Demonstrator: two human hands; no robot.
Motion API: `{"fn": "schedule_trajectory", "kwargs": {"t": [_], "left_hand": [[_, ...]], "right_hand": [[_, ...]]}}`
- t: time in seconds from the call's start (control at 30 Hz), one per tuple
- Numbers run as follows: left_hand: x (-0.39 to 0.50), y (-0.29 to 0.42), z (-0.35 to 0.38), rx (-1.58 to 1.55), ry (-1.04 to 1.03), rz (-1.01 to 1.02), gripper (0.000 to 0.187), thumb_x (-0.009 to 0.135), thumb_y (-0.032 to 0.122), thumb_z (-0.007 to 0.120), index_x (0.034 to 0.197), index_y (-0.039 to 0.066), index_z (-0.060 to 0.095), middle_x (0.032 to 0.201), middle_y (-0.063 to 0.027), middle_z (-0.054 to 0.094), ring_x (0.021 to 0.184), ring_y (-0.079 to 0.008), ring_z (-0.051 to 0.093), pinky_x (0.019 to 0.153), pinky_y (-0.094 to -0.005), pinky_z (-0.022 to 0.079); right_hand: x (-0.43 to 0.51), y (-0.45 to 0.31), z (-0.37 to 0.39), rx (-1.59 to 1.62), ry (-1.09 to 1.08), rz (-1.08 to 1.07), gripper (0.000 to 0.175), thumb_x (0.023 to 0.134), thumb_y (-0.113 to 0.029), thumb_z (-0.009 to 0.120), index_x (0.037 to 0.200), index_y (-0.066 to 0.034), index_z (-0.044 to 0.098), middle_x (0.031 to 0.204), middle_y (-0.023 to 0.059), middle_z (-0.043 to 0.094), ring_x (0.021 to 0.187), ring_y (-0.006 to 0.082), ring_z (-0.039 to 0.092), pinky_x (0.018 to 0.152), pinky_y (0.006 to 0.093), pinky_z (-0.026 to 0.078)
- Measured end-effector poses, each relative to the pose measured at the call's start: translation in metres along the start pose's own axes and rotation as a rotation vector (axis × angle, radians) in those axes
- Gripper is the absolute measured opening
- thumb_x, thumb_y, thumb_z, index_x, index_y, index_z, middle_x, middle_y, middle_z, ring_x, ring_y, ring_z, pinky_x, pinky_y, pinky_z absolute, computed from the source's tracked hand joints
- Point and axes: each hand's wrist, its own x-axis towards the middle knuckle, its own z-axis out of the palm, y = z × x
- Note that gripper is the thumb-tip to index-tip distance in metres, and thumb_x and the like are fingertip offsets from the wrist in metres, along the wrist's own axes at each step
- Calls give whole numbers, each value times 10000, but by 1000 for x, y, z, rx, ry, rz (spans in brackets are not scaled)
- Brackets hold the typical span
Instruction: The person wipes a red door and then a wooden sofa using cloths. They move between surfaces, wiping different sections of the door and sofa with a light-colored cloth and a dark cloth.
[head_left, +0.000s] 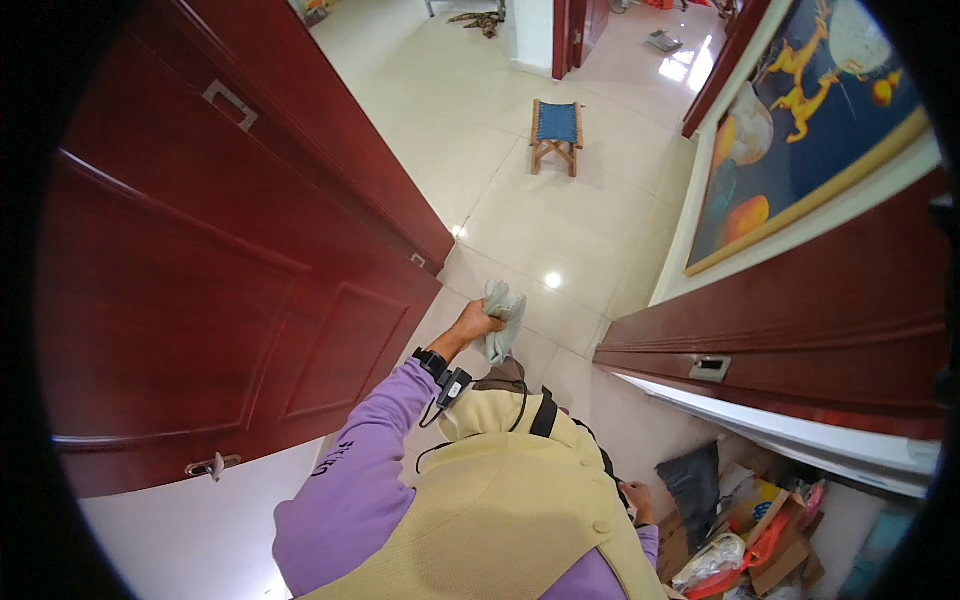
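Note:
My left hand (478, 322) reaches forward with its fingers closed around a folded pale grey cloth (504, 324). A black band with a small device (453, 388) and a cable sits at that wrist. Down by my right hip is my right hand (637, 501), partly hidden by my yellow vest (517, 517); whether it holds anything I cannot see. A dark red wooden door (225, 285) stands open to my left, its lever handle (216, 466) at the lower edge of view.
Ahead on the tiled floor stands a folding wooden stool (558, 135) with a blue seat. Farther off lies a cat (480, 22). A framed painting (795, 142) hangs on the right above a red door frame (787, 352). Cardboard and plastic bags (750, 525) are heaped at lower right.

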Motion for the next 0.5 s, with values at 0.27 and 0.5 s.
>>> {"fn": "schedule_trajectory", "kwargs": {"t": [0.27,0.5], "left_hand": [[11,-2,-85,84,117,68,424,663,8,691,1082,-9,626,939,-74,667,872,-174,612,807,-309,473],[7,9,-171,193,-23,101,373,692,2,717,1058,21,651,935,-18,654,865,-125,577,792,-297,475]], "right_hand": [[56,-112,18,-126,39,-174,354,754,-302,717,961,-15,693,837,138,682,778,239,653,713,351,519],[107,-240,43,-186,7,-404,286,770,-190,657,1013,-49,706,970,129,701,935,220,653,835,317,503]]}}
